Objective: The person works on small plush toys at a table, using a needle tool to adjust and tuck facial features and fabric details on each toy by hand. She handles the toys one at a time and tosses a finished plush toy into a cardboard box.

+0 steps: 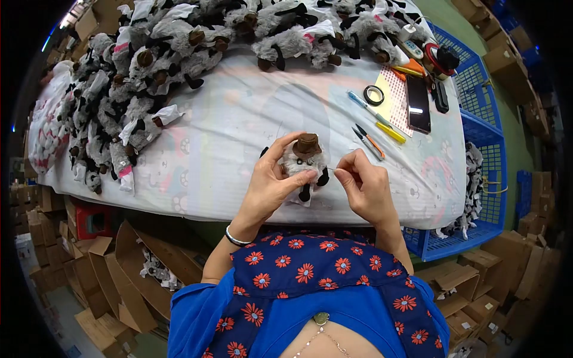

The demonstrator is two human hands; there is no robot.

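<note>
My left hand [276, 182] is closed around a small grey plush toy [297, 166], its thumb across the toy's front. The toy wears a brown hat [307, 146] and has black limbs, and it is held just above the near part of the table. Close by on the right, my right hand [362, 182] is closed in a pinch. A thin needle [332, 169] shows between its fingertips, pointing toward the toy's side. Whether the needle's tip touches the fur, I cannot tell.
On the cloth-covered table [233, 119], plush toys [119, 95] are heaped at the left and back. To the right lie small scissors [369, 142], pens, black tape [373, 95] and a phone [418, 104]. Blue crates [489, 161] stand at the right edge; cardboard boxes [134, 280] are below.
</note>
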